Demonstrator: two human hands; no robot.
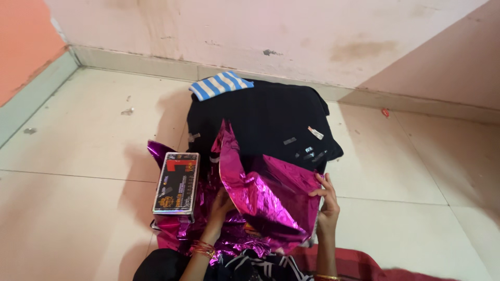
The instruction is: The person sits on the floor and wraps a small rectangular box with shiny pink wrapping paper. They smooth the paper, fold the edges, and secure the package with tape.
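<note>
Right grip (327, 200) pinching magenta foil sheet (260, 195) edge, left hand (221, 203) grasping beneath, forearms raised.

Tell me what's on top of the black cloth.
A blue-striped cloth lies on the black cloth, with small tape strips. Magenta foil covers its near edge.

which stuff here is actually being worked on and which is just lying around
In hand: magenta foil wrap, held by the left hand and the right hand; flat printed box resting on the foil.

Lying about: black garment; blue-and-white striped cloth; red cloth.
</note>
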